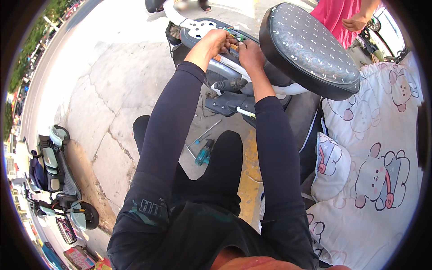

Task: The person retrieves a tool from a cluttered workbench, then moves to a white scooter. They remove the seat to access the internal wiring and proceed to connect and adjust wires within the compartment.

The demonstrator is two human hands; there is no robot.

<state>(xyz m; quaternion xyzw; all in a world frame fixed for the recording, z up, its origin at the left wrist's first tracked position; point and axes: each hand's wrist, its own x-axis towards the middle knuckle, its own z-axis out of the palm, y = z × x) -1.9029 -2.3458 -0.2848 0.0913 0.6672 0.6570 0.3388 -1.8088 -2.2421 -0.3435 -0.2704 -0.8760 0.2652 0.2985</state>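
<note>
My left hand (215, 44) and my right hand (251, 55) meet over the open seat area of a scooter, fingers closed on thin colored wires with a small green connector (241, 38). Just left sits a white perforated metal bracket (198, 29). A padded grey-black seat (308, 49) with white marks is to their right, and a black shock absorber (229, 85) lies below them. On the ground between my legs are a teal cordless tool (204, 152) and a thin metal rod (208, 130).
A cartoon-print white quilted cover (378, 126) fills the right side. A person in pink (355, 20) stands beyond the seat; another person's foot (205, 7) shows at the top. A mint-green scooter (58, 180) stands on the left, near a road (49, 54) and cardboard (78, 256).
</note>
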